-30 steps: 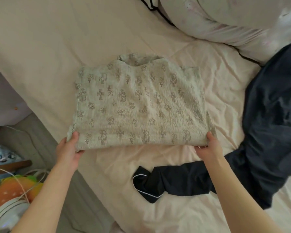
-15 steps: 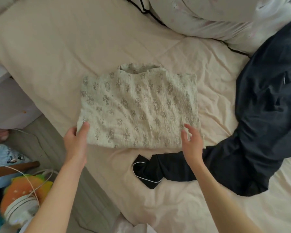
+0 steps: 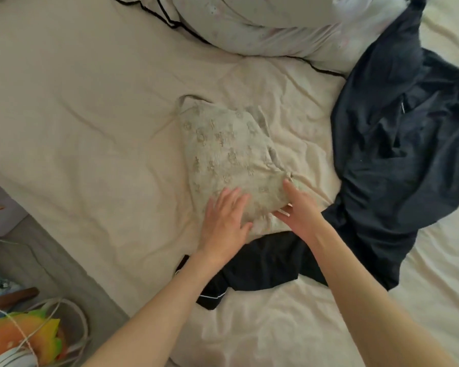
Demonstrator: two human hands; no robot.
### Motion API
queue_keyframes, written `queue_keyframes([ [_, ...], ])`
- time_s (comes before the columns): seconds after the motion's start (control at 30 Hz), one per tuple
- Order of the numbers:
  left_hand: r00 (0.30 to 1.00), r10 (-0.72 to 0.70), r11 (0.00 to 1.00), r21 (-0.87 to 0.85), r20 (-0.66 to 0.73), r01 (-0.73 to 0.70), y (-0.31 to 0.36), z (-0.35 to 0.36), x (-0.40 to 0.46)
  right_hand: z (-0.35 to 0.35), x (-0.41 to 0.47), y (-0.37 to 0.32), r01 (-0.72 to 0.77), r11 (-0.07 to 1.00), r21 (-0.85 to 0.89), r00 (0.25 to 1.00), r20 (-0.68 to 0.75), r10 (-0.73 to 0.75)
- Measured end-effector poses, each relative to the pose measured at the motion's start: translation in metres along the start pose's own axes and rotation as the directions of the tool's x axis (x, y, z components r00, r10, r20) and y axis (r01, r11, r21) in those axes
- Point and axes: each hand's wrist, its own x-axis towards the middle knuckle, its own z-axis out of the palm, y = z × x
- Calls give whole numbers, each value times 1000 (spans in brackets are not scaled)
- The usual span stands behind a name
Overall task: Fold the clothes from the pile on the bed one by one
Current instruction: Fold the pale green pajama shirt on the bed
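Landmark is the pale embroidered top [image 3: 231, 157], folded up and lying mid-bed on the cream sheet [image 3: 90, 123]. Way off to its lower left, a bright orange-and-yellow toy [image 3: 29, 332] sits on the floor. The left hand [image 3: 224, 223] lies flat on the top's near edge, fingers spread. Just right of that, the right hand [image 3: 300, 210] has straight fingers touching the top's near right corner. Right of the top, a dark navy garment [image 3: 398, 144] lies bunched.
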Motion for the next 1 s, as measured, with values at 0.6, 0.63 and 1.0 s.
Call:
queue_keyframes([
  [0.6, 983, 172, 944, 295, -64, -147, -76, 52, -22, -36, 25, 45, -93, 994, -57, 971, -225, 78],
  [0.63, 982, 181, 939, 307, -51, -157, -77, 54, -21, -37, 25, 51, -99, 993, -67, 969, -233, 81],
  [1.0, 986, 161, 923, 344, 53, -169, -85, 53, -24, -36, 37, 65, -8, 876, -483, 956, -261, -135],
])
